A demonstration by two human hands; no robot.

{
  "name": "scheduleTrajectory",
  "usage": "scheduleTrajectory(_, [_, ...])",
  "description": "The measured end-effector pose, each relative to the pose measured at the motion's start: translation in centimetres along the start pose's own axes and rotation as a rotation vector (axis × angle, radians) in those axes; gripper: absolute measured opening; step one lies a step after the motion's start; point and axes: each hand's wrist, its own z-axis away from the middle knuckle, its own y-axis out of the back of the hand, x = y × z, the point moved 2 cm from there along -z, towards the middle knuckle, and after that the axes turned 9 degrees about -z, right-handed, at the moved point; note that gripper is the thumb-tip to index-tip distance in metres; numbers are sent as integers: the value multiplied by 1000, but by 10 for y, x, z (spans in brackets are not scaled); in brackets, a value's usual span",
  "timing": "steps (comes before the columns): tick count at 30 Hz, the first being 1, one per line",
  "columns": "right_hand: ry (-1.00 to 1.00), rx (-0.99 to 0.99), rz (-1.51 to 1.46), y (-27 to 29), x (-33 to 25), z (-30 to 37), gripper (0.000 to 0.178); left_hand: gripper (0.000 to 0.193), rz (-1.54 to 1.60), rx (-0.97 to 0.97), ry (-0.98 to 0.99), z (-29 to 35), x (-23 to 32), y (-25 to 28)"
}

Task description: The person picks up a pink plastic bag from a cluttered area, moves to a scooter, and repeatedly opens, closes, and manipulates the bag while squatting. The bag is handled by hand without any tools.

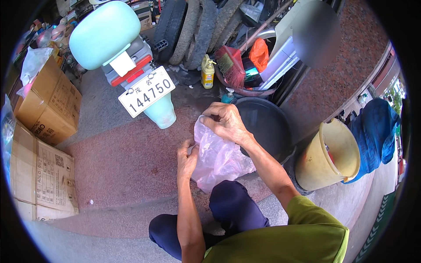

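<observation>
A thin pink plastic bag hangs crumpled in front of my knees. My right hand pinches its upper edge between thumb and fingers. Lower and to the left, my left hand grips the bag's left edge, thumb pressed against the fingers. Whatever the bag may contain cannot be made out. Just beyond my right forearm stands a wide black basin with dark contents, partly hidden behind the bag and arm.
A pale green scooter stands ahead on the left. Cardboard boxes line the left side. Old tyres, a yellow pump bottle and a red broom are at the back. A yellow bucket stands at the right, beside a blue bag.
</observation>
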Motion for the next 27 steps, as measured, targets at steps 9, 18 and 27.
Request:
scheduleTrajectory(9, [-203, 256, -327, 2, 34, 12, 12, 22, -57, 124, 50, -1, -8, 7])
scheduleTrajectory(18, [-248, 159, -296, 6, 46, -3, 14, 48, -3, 23, 173, 4, -15, 4])
scheduleTrajectory(27, [-252, -77, -585, -9, 41, 4, 17, 37, -142, 316, -116, -2, 35, 3])
